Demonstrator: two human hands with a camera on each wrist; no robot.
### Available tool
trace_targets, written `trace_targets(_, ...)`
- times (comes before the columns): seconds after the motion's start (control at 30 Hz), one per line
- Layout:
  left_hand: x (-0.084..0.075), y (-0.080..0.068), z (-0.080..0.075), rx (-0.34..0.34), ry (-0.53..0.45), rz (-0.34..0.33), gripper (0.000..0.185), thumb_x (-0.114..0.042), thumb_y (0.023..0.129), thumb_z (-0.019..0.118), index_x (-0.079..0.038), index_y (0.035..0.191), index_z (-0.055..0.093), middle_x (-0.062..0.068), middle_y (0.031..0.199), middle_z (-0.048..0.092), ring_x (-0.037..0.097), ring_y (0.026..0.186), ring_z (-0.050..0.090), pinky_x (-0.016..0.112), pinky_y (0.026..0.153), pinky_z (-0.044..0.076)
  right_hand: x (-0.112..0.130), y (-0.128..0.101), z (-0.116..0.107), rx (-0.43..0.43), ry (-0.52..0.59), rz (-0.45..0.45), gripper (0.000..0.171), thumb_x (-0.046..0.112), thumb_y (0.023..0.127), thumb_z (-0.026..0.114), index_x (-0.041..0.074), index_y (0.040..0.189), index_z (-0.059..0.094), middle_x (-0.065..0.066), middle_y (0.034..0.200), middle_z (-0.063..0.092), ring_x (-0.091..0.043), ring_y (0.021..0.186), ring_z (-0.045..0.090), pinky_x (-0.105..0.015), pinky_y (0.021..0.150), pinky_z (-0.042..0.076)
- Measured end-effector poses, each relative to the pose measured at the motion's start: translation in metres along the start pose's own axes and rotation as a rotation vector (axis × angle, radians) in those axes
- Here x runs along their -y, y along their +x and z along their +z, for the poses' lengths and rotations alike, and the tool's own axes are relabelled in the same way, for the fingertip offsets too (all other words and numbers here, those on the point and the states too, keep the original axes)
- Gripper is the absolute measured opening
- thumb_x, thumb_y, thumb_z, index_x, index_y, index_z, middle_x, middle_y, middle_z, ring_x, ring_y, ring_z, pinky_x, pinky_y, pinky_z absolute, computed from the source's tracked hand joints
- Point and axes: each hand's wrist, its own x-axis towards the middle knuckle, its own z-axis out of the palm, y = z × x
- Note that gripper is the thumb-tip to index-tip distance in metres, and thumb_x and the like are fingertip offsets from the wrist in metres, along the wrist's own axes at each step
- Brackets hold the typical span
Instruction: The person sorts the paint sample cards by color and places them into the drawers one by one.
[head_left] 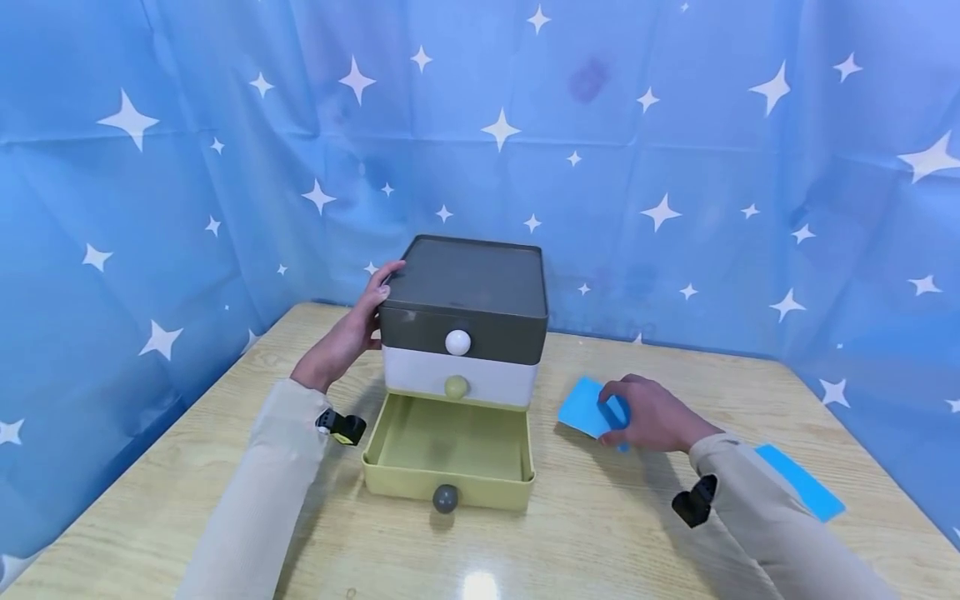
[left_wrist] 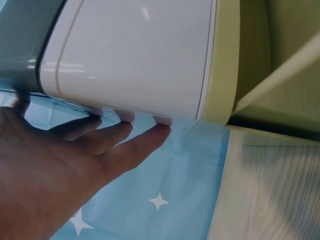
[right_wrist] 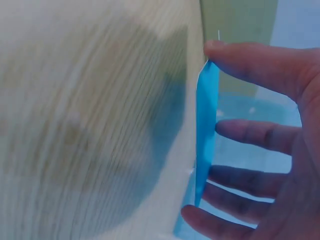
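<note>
A small three-drawer unit (head_left: 467, 287) stands on the wooden table. Its top drawer is dark grey with a white knob (head_left: 457, 342), its middle drawer white. The yellow-green bottom drawer (head_left: 401, 482) is pulled out and looks empty inside. My left hand (head_left: 351, 335) rests flat against the unit's left side; the straight fingers (left_wrist: 142, 142) press on the white casing (left_wrist: 135, 55). To the right of the unit, my right hand (head_left: 648, 414) pinches a blue card (head_left: 583, 406) just above the table. The right wrist view shows the card (right_wrist: 206, 125) edge-on between thumb and fingers (right_wrist: 260, 135).
A second blue card (head_left: 799, 482) lies on the table (head_left: 600, 533) at the right, partly behind my right sleeve. A blue curtain with white stars (head_left: 675, 167) closes in the table at the back and on both sides.
</note>
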Motion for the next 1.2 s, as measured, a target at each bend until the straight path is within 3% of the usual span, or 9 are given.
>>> trace_targets(0.27, 0.001, 0.001, 0.001, -0.005, -0.002, -0.005, 0.052, -0.059, 0.103, 0.020, -0.053, 0.154, 0.012, 0.011, 0.161, 0.023, 0.043, 0.138, 0.040, 0.045, 0.090, 0.043, 0.023, -0.019, -0.009, -0.025, -0.002, -0.082, 0.049, 0.040, 0.077, 0.084, 0.018, 0.117, 0.068, -0.018, 0.131, 0.060, -0.036, 0.110, 0.061, -0.051, 0.087, 0.054)
trace_targets(0.63, 0.000, 0.001, 0.002, -0.007, -0.003, -0.001, 0.052, -0.059, 0.102, 0.021, -0.053, 0.154, 0.013, 0.011, 0.162, 0.022, 0.042, 0.139, 0.039, 0.047, 0.092, 0.042, 0.038, -0.036, -0.025, 0.030, 0.072, -0.193, 0.050, 0.045, 0.078, 0.083, 0.022, 0.119, 0.067, -0.010, 0.129, 0.063, -0.029, 0.112, 0.060, -0.047, 0.087, 0.055)
trace_targets(0.83, 0.000, 0.000, 0.001, -0.006, -0.013, -0.009, 0.052, -0.058, 0.103, 0.020, -0.054, 0.154, 0.013, 0.011, 0.160, 0.024, 0.042, 0.139, 0.040, 0.045, 0.092, 0.042, 0.046, -0.043, -0.031, 0.069, 0.133, -0.266, 0.047, 0.045, 0.080, 0.081, 0.025, 0.119, 0.064, -0.005, 0.128, 0.062, -0.024, 0.110, 0.060, -0.046, 0.086, 0.057)
trace_targets(1.0, 0.000, 0.000, 0.001, 0.000, -0.017, -0.005, 0.052, -0.058, 0.103, 0.020, -0.053, 0.154, 0.013, 0.011, 0.161, 0.024, 0.042, 0.140, 0.039, 0.044, 0.090, 0.043, 0.056, -0.046, -0.033, 0.075, 0.123, -0.321, 0.047, 0.046, 0.080, 0.081, 0.028, 0.120, 0.064, -0.001, 0.127, 0.062, -0.022, 0.110, 0.058, -0.040, 0.084, 0.055)
trace_targets(1.2, 0.000, 0.000, 0.001, -0.004, -0.011, -0.002, 0.051, -0.059, 0.103, 0.021, -0.054, 0.153, 0.013, 0.011, 0.160, 0.024, 0.042, 0.138, 0.039, 0.043, 0.089, 0.043, 0.069, -0.047, -0.034, 0.083, 0.127, -0.366, 0.046, 0.048, 0.080, 0.080, 0.030, 0.120, 0.063, 0.001, 0.130, 0.061, -0.022, 0.113, 0.058, -0.041, 0.086, 0.055)
